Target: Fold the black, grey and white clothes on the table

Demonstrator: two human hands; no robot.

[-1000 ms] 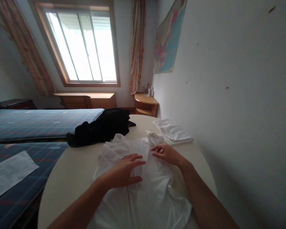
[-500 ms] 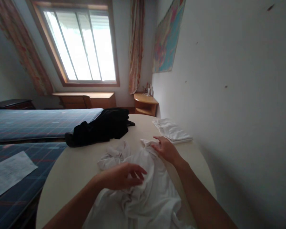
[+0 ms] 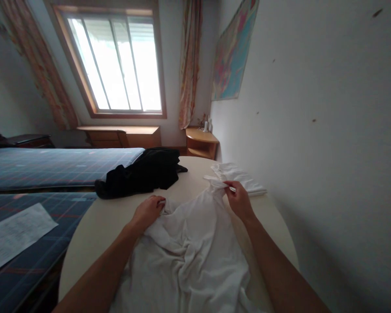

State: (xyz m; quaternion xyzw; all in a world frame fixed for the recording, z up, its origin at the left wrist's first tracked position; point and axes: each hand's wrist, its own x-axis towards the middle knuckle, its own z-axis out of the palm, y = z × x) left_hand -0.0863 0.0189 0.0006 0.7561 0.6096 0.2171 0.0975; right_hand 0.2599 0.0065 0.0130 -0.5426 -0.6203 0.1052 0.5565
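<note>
A wrinkled white shirt [image 3: 195, 243] lies spread over the round cream table [image 3: 81, 234], its lower part running out of view at the bottom. My left hand [image 3: 150, 211] is closed on the shirt's far left corner, fingertips partly hidden by the cloth. At the far right corner, my right hand [image 3: 237, 198] pinches the fabric between thumb and fingers, lifting it slightly. Just beyond that hand is a folded white cloth [image 3: 244, 177] near the wall side of the table.
A heap of black clothing [image 3: 143, 174] lies on the table's far left edge. Plaid-covered beds [image 3: 61, 167] stand on the left, with a printed sheet of paper [image 3: 16, 237] on the nearer one. A bare wall [image 3: 329, 152] runs along the right.
My left hand has moved forward and left to the shirt's far left corner and taken hold. My right hand has moved slightly forward and right; the bunched shirt is now spread wider.
</note>
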